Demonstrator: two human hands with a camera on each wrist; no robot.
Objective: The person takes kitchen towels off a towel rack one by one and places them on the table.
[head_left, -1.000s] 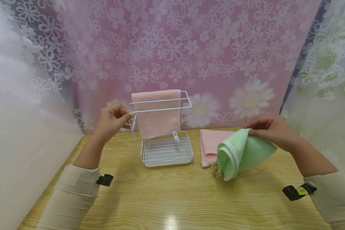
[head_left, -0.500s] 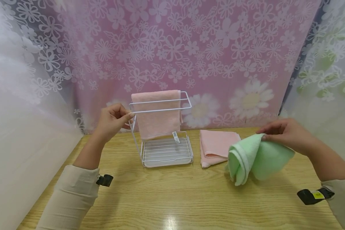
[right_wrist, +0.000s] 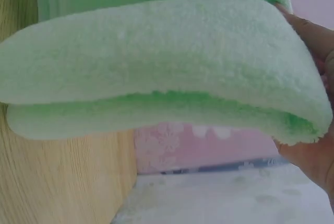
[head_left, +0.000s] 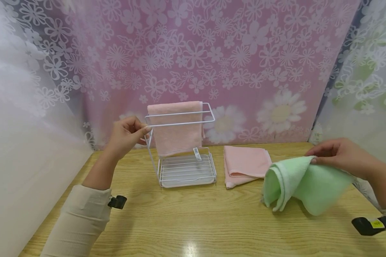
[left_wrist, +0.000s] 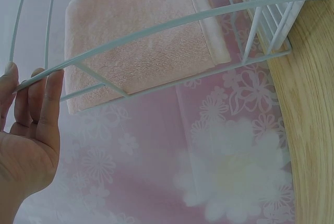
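Observation:
My left hand [head_left: 126,134] pinches the upper left corner of a white wire rack [head_left: 180,124] between thumb and fingers. Over the rack's back bar hangs a pink towel [head_left: 177,137], which also shows in the left wrist view behind the wires. At the right, my right hand [head_left: 344,155] pinches a folded green towel [head_left: 289,175] by its top edge, and the cloth droops on both sides of the fingers. In the right wrist view the green towel [right_wrist: 156,51] fills most of the picture and covers part of the hand.
A folded pink towel [head_left: 247,162] lies on the wooden table [head_left: 180,221] between the rack and the green towel. The rack's base holds a white tray [head_left: 186,171] under wires, with a barcode tag [head_left: 197,154]. A pink flowered curtain [head_left: 193,53] hangs behind.
My right hand has moved right and a little toward me with the green towel, uncovering more of the folded pink towel. The left hand and rack have stayed in place.

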